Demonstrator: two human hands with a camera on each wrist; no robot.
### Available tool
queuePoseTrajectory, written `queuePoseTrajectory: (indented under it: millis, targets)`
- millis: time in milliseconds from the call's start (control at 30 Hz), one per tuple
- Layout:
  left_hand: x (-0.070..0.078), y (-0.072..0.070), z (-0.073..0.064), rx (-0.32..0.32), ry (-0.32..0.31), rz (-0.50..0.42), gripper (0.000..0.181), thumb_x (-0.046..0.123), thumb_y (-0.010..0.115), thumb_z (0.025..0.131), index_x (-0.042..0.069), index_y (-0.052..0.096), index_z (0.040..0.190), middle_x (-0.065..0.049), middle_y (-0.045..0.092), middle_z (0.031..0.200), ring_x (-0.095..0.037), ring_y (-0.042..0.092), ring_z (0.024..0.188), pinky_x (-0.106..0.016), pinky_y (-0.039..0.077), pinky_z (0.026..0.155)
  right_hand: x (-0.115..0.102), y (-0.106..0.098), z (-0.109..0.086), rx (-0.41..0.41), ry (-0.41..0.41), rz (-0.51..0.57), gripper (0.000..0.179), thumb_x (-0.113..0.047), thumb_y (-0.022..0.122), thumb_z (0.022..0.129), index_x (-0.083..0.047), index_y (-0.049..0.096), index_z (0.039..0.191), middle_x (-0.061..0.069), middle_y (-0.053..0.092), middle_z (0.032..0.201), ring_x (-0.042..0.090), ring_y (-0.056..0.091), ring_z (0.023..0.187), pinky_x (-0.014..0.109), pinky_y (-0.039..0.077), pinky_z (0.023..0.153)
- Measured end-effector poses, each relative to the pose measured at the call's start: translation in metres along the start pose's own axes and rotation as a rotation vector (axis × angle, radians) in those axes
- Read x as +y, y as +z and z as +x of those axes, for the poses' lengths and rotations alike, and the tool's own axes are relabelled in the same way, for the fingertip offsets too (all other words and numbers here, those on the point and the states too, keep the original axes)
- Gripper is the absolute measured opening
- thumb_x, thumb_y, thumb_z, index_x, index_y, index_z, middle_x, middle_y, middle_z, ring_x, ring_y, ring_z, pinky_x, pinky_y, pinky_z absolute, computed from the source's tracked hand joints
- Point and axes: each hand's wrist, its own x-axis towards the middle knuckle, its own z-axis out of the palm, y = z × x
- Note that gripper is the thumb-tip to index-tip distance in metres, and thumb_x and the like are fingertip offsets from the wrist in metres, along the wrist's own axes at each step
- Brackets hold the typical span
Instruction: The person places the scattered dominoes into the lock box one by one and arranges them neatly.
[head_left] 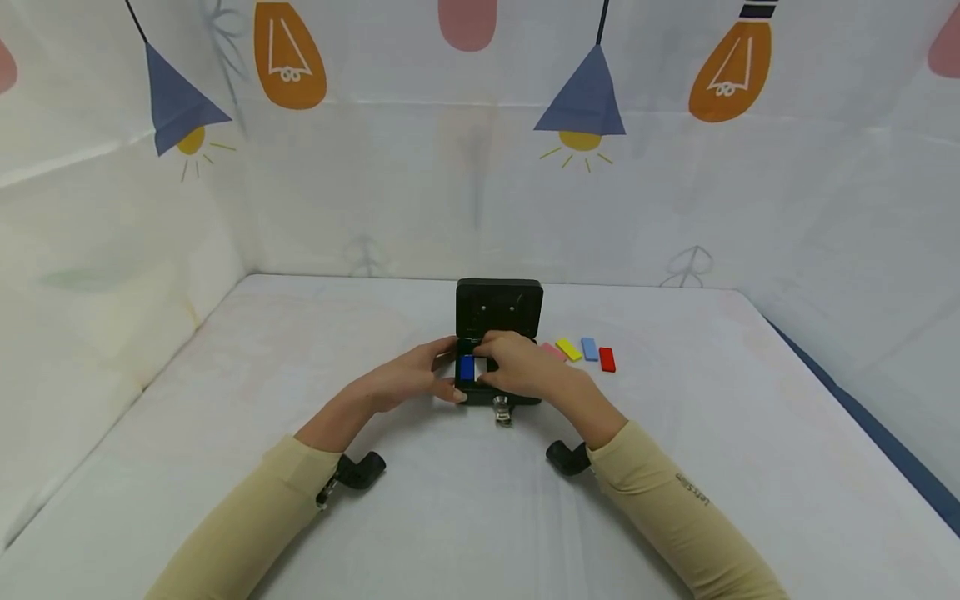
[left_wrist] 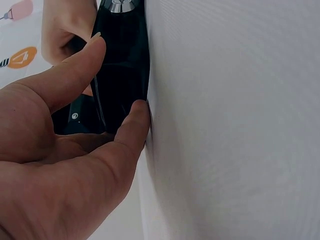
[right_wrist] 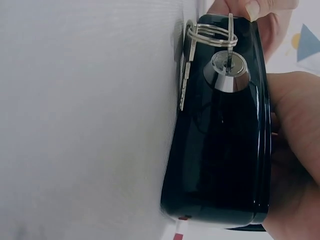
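Beige sleeves [head_left: 247,517] cut off at lower frame edge. Left hand [head_left: 408,375] grips left end of open black cash box [right_wrist: 215,165] on white table [head_left: 450,525]. Right hand [head_left: 521,365] reaches inside, beside blue block [head_left: 467,367]; contact partly hidden, cannot tell whether it pinches white piece [head_left: 481,367], apparently a block. Pink block [head_left: 555,351] partly covered.

The white tabletop [head_left: 465,517] carries a glossy black rectangular box [right_wrist: 215,165], its lid [head_left: 498,296] raised, and, near its right side, a row of flat rectangles: a partly hidden pink block [head_left: 556,352], a yellow block [head_left: 568,349], a light-blue block [head_left: 590,349] and a red block [head_left: 607,359].
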Motion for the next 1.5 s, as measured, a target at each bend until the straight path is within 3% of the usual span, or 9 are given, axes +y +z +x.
queuePoseTrajectory:
  millis: [500,867,1500]
  targets:
    - [0.0,0.002,0.0,0.011,-0.011,0.022,0.103,0.012,0.08,0.081,0.014,0.015,0.16,-0.006,0.017,0.167,-0.025,0.013,0.156,-0.05,0.022,0.124,0.009,-0.008,-0.007,-0.012,-0.016,0.034,0.045,-0.026,0.069,0.094,-0.011,0.062,0.136,0.007,0.058,0.14,0.025,0.054,0.129,0.044,0.045,0.111]
    - [0.001,0.002,-0.001,0.027,-0.014,0.041,0.105,0.012,0.081,0.081,0.014,0.013,0.161,-0.006,0.017,0.167,-0.025,0.013,0.156,-0.05,0.021,0.124,0.019,-0.015,-0.013,0.024,-0.051,0.043,0.043,-0.025,0.069,0.094,-0.009,0.063,0.133,0.007,0.062,0.132,0.023,0.059,0.118,0.042,0.05,0.105]
    - [0.002,0.001,0.0,0.022,-0.01,0.016,0.103,0.01,0.081,0.08,0.016,0.017,0.16,-0.003,0.019,0.167,-0.023,0.014,0.156,-0.048,0.024,0.123,0.032,-0.02,-0.024,0.08,-0.035,0.053,0.04,-0.023,0.067,0.095,-0.007,0.064,0.132,0.009,0.062,0.133,0.026,0.06,0.123,0.044,0.05,0.105]
